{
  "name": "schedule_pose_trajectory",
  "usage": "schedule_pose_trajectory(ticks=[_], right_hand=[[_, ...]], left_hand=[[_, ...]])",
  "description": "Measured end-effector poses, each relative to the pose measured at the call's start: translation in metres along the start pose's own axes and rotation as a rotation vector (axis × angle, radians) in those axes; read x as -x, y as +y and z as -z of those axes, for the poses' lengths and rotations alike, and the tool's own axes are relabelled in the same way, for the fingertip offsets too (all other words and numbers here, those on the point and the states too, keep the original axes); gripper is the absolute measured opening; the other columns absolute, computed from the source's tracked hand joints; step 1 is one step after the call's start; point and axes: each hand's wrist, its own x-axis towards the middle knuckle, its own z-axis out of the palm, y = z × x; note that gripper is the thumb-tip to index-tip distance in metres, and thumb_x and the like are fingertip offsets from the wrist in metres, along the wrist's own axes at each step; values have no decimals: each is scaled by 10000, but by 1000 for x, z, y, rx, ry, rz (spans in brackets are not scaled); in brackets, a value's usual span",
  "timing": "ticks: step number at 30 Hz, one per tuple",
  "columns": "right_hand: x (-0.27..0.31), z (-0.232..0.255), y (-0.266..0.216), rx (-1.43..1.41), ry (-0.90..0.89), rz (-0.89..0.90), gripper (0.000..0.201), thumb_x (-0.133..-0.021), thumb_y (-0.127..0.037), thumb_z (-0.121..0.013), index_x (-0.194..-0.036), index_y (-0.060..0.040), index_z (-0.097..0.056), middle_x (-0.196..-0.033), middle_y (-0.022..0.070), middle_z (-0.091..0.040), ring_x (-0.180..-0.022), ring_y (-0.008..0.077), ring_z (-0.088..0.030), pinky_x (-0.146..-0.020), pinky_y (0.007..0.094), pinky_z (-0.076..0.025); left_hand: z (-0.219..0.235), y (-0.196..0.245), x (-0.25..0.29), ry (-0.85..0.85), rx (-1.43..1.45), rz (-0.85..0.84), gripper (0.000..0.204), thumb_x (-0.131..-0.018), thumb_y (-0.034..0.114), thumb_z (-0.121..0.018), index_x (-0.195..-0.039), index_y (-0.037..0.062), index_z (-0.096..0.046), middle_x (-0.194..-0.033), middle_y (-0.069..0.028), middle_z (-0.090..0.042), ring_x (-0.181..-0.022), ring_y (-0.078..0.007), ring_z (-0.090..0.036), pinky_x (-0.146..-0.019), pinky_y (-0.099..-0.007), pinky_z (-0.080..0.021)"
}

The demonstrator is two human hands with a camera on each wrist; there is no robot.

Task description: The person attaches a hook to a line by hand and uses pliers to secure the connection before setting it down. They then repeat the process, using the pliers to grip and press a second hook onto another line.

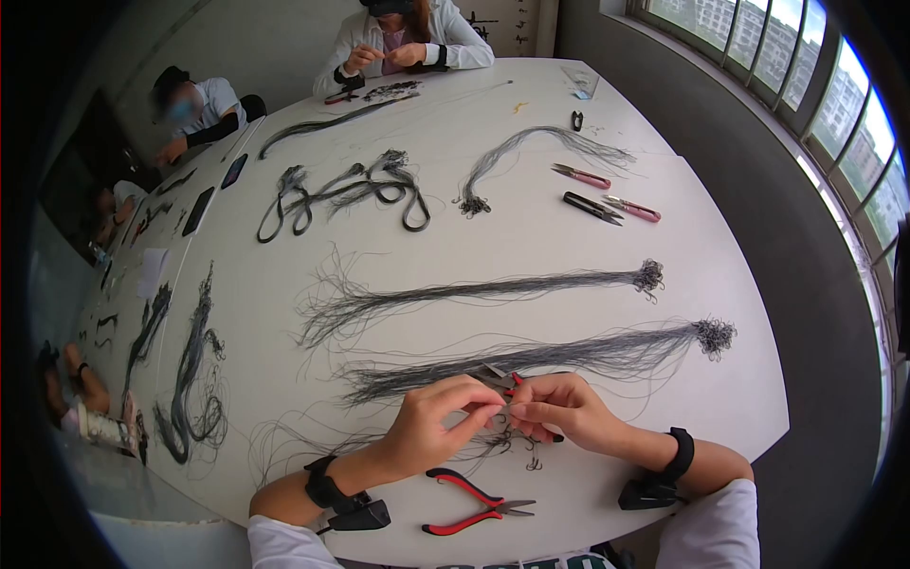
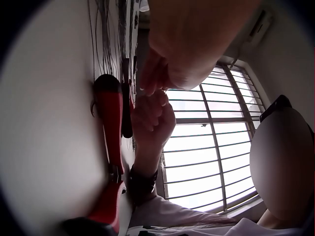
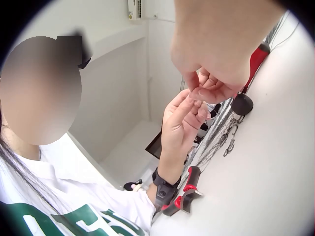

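My two hands meet over the near edge of the white table (image 1: 531, 237). My left hand (image 1: 489, 411) pinches the thin end of a dark cord between thumb and forefinger. Touching it fingertip to fingertip, my right hand (image 1: 524, 410) curls round a small red-handled tool (image 1: 516, 379), whose metal tip pokes out toward the left. A long bundle of dark cords (image 1: 569, 356) lies just beyond the hands, and small metal hooks (image 1: 519, 448) hang beneath them. In the right wrist view my left hand (image 3: 184, 120) reaches up to my right hand's fingertips (image 3: 209, 91).
Red-handled pliers (image 1: 474, 503) lie on the table near my left wrist. More cord bundles (image 1: 493, 284), looped cords (image 1: 351, 190), pink snips (image 1: 583, 175) and black snips (image 1: 592, 207) lie farther out. A person (image 1: 403, 43) works at the far end; others sit at the left.
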Motion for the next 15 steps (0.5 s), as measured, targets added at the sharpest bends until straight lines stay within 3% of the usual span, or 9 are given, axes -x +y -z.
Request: schedule_pose_trajectory(ticks=[15], right_hand=[[0,0,2,89,-29,30,184,-924,-120,-512,-789,-7,-566,-659,-12,-527,-542,24,-398,-471,191,-305]], left_hand=[[-3,-4,2,7,-99,-94,105,-775,-67,-614,-863,-18,-644,-769,-85,-639,-649,-141,-640,-562,-225,-506]])
